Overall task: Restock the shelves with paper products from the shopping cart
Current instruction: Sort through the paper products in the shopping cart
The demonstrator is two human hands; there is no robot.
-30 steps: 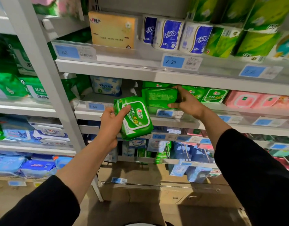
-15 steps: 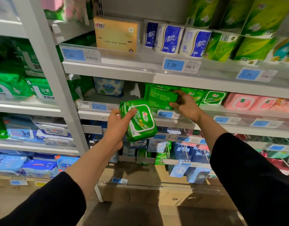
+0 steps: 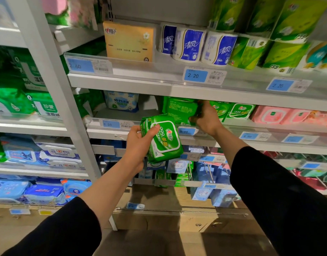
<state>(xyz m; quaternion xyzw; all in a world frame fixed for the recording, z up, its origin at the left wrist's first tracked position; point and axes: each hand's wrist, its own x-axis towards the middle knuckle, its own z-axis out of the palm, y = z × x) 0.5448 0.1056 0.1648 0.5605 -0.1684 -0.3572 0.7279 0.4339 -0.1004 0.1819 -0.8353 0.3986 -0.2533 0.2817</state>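
Deeper onto the middle shelf [image 3: 159,134] a green pack [image 3: 179,109] is now pushed by the right hand [image 3: 207,120].
It is gripped by curled fingers; a second green wipes pack [image 3: 163,139] is held below the shelf edge, clasped in the left hand [image 3: 140,146]. If shoved askew, neighbouring green packs [image 3: 240,110] may be toppled.

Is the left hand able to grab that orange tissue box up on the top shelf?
Probably not right now. The left hand already grips a green wipes pack, so it isn't free. The path up to the orange tissue box looks open otherwise.
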